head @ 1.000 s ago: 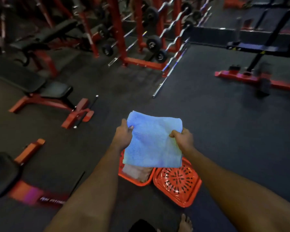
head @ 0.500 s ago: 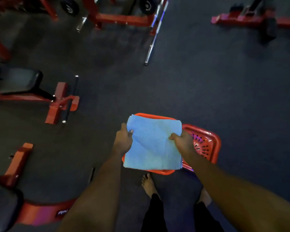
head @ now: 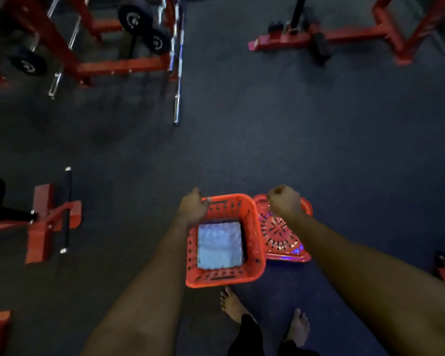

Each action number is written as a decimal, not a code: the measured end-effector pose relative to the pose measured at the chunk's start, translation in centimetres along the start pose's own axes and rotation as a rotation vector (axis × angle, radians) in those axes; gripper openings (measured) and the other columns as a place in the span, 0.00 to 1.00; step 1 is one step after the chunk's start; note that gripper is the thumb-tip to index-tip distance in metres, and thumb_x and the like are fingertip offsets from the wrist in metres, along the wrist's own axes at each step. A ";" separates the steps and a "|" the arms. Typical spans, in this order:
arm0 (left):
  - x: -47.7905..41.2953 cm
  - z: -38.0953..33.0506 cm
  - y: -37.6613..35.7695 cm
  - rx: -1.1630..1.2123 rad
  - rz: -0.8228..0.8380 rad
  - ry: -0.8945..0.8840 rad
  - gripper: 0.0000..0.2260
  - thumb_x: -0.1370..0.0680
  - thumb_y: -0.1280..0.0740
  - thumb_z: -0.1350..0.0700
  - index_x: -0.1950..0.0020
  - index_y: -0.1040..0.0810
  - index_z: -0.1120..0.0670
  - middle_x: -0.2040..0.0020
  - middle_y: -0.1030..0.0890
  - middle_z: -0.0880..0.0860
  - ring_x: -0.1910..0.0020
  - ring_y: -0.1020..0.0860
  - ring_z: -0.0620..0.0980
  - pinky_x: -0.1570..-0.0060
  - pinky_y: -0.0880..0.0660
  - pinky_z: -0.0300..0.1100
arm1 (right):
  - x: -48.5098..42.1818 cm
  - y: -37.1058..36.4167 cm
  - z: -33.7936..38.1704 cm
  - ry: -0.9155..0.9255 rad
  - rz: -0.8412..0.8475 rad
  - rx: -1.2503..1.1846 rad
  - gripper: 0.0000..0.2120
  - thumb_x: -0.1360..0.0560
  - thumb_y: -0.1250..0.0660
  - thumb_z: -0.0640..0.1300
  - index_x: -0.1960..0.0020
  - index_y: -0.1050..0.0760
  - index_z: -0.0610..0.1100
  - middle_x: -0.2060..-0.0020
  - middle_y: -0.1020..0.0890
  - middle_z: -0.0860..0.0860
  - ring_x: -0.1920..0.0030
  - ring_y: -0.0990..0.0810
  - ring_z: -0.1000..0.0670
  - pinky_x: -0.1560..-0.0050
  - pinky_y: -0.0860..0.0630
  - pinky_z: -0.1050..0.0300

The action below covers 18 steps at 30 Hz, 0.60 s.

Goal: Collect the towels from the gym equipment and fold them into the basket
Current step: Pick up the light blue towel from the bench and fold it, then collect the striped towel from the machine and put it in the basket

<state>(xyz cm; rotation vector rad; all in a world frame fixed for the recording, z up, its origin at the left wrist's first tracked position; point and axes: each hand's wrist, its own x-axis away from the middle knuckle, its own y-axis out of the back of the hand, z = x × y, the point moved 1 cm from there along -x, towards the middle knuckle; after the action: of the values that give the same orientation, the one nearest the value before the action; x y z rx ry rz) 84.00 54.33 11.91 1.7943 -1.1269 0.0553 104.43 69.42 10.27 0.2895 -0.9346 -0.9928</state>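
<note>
An orange plastic basket [head: 255, 227] stands on the dark gym floor just ahead of my bare feet. A folded light blue towel [head: 219, 244] lies flat inside it. My left hand [head: 192, 207] hovers over the basket's far left corner with fingers curled and nothing in them. My right hand [head: 284, 200] is a loose fist above the basket's orange lid [head: 280, 237], which lies on the floor to the right of the basket. Neither hand holds the towel.
A red rack [head: 118, 65] with barbells and black weight plates stands at the far left. A red bench foot [head: 49, 222] is at the left. Another red machine base [head: 332, 39] runs across the far right. Dark rubber floor lies between them.
Both hands held the folded blue towel above the basket; now the towel lies inside the basket and both hands have let go and lifted away.
</note>
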 end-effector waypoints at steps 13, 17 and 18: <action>0.7 -31.7 2.7 0.112 -0.182 -0.504 0.12 0.21 0.35 0.54 0.41 0.23 0.59 0.51 0.17 0.58 0.48 0.20 0.56 0.49 0.28 0.41 | -1.7 29.9 2.5 0.180 -0.299 -0.343 0.07 0.26 0.35 0.38 0.54 0.21 0.36 0.61 0.17 0.40 0.67 0.18 0.46 0.58 0.17 0.45; 1.0 -40.5 0.5 0.121 -0.235 -0.582 0.11 0.21 0.35 0.54 0.42 0.23 0.59 0.51 0.18 0.57 0.50 0.21 0.54 0.51 0.31 0.37 | -3.6 38.7 1.5 0.253 -0.332 -0.377 0.08 0.26 0.36 0.38 0.53 0.21 0.34 0.61 0.18 0.41 0.68 0.19 0.46 0.66 0.20 0.54; 1.1 -43.0 -0.3 0.130 -0.247 -0.598 0.11 0.21 0.35 0.54 0.42 0.23 0.59 0.52 0.18 0.57 0.51 0.22 0.53 0.52 0.31 0.37 | -4.2 41.3 1.1 0.283 -0.333 -0.370 0.08 0.26 0.36 0.38 0.53 0.21 0.34 0.62 0.18 0.42 0.69 0.19 0.46 0.68 0.22 0.57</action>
<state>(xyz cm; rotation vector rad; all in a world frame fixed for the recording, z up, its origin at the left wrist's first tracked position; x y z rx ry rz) 102.89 85.60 34.67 2.1225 -1.3164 -0.6027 126.89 95.63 33.36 0.2677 -0.4387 -1.3671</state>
